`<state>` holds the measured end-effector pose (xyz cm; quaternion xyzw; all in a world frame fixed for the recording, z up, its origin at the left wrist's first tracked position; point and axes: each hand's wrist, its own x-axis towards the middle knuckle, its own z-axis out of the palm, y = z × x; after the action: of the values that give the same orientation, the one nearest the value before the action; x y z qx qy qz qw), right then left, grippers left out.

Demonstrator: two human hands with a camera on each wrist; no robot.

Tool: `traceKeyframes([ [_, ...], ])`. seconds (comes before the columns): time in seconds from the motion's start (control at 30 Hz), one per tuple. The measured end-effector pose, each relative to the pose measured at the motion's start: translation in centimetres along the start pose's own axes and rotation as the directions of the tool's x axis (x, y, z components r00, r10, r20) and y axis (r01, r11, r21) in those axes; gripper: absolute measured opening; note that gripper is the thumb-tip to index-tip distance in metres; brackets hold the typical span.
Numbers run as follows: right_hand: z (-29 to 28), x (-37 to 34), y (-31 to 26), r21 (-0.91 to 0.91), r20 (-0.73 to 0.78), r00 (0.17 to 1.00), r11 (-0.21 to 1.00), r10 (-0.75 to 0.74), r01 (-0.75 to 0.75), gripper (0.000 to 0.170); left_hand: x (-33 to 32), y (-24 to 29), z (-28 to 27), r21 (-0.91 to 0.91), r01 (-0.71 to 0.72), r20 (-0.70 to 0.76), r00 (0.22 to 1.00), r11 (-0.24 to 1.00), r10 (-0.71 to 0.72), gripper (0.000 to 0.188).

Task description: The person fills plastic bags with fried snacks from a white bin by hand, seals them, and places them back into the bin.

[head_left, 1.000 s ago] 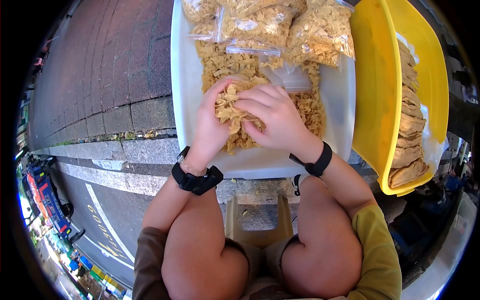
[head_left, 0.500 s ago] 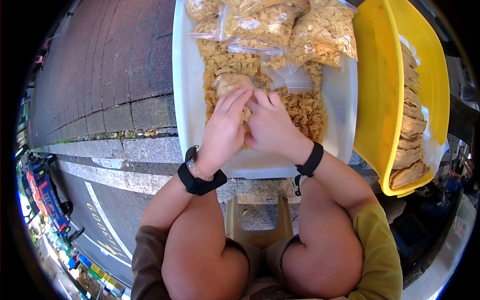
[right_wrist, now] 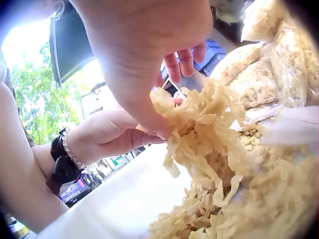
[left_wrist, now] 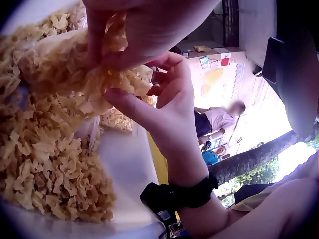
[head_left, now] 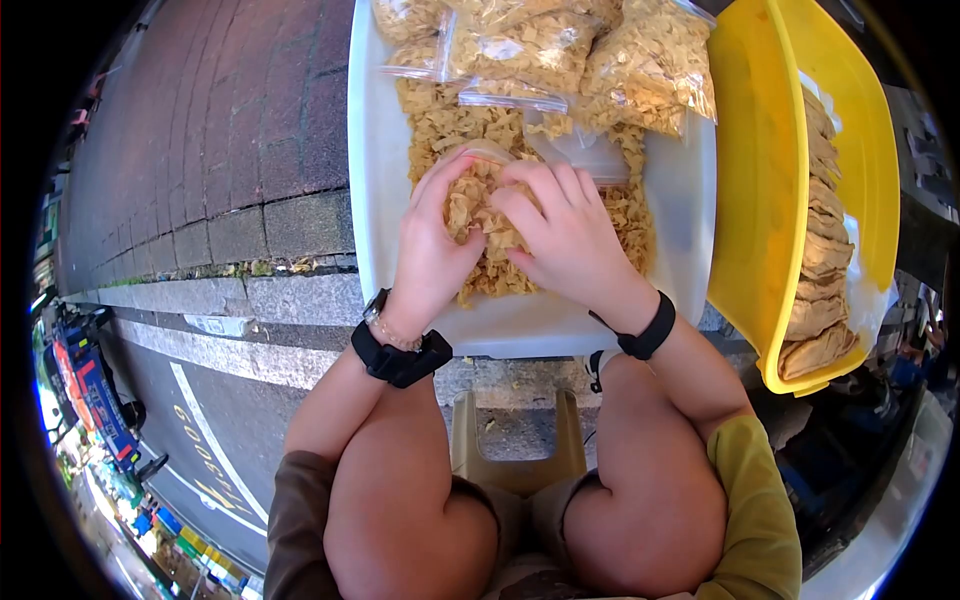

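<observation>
the left hand (head_left: 432, 240) curls round a clear plastic bag (head_left: 488, 151); just to its right, the right hand (head_left: 572, 232) clasps dried flakes (right_wrist: 212, 122), both above the white tray (head_left: 682, 235).

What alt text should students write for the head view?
A left hand and a right hand curl around yellowish flakes over a white tray. Filled clear bags lie beyond them; a yellow tub stands to the right.
</observation>
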<state>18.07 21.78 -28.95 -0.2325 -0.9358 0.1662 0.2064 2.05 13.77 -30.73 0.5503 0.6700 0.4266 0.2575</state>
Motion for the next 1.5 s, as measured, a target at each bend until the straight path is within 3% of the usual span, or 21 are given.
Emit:
traceKeyframes([
  [0.07,0.5,-0.1,0.2,0.024,-0.057,0.973,0.974,-0.223,0.224,0.033,0.0,-0.1,-0.1,-0.006,0.018,0.002,1.0,1.0,-0.018,0.064],
  [0.17,1.2,0.1,-0.1,0.051,-0.069,0.939,0.938,-0.338,0.342,0.037,0.0,-0.1,-0.3,-0.002,0.005,0.003,1.0,1.0,-0.005,0.065],
  [0.3,1.3,-0.1,0.2,0.01,0.017,0.964,0.964,-0.265,0.265,0.04,-0.1,0.0,-0.5,-0.034,0.046,-0.02,0.999,0.998,-0.047,0.064],
  [0.37,1.2,-0.1,0.2,-0.119,0.031,0.987,0.98,-0.157,0.16,0.026,-0.1,-0.1,-0.7,-0.036,0.075,-0.007,0.997,0.997,-0.075,0.065],
  [0.47,1.4,-0.2,0.1,-0.098,0.069,0.989,0.986,-0.129,0.135,0.028,-0.2,-0.3,-0.6,0.024,0.001,-0.002,1.0,1.0,-0.001,0.065],
  [0.6,1.0,-0.1,-0.9,-0.004,-0.022,0.985,0.985,-0.171,0.171,0.03,-0.1,-0.1,-0.6,0.111,-0.049,0.015,0.999,0.993,0.048,0.065],
  [0.67,1.6,-0.3,-1.1,0.133,-0.033,0.971,0.962,-0.235,0.238,0.049,-0.2,-0.7,-0.5,0.102,-0.099,0.016,0.995,0.99,0.098,0.066],
  [0.7,1.5,-0.3,-0.9,0.133,-0.034,0.971,0.962,-0.235,0.237,0.049,-0.3,-0.8,-0.5,0.102,-0.099,0.016,0.995,0.99,0.098,0.066],
  [0.77,1.3,-0.4,-0.4,0.151,0.039,0.97,0.961,-0.239,0.231,0.046,-0.5,-0.8,-0.4,-0.118,0.083,0.041,0.996,0.989,-0.079,0.067],
  [0.97,1.3,-0.5,-0.3,0.009,0.095,0.973,0.978,-0.21,0.21,0.042,-0.3,-0.4,-0.6,0.07,0.014,0.044,0.999,0.997,-0.017,0.066],
  [1.2,2.5,-0.9,-0.9,0.024,0.114,0.983,0.989,-0.145,0.143,0.043,-0.5,-0.7,-0.1,0.021,0.051,0.019,0.998,0.998,-0.052,0.061],
  [1.27,2.6,-1.0,-1.4,-0.065,0.172,0.985,0.997,-0.027,0.039,0.048,-0.6,-0.8,-0.3,0.109,-0.002,0.065,0.998,0.994,-0.005,0.057],
  [1.4,3.7,-0.9,-0.9,-0.052,0.151,0.986,0.995,-0.074,0.082,0.053,-0.5,0.2,-0.2,0.012,0.006,0.001,1.0,1.0,-0.006,0.054],
  [1.5,5.0,-0.6,-0.1,-0.08,0.22,0.969,0.988,-0.112,0.132,0.042,-0.7,0.6,0.0,0.031,0.117,0.088,0.989,0.993,-0.12,0.055],
])
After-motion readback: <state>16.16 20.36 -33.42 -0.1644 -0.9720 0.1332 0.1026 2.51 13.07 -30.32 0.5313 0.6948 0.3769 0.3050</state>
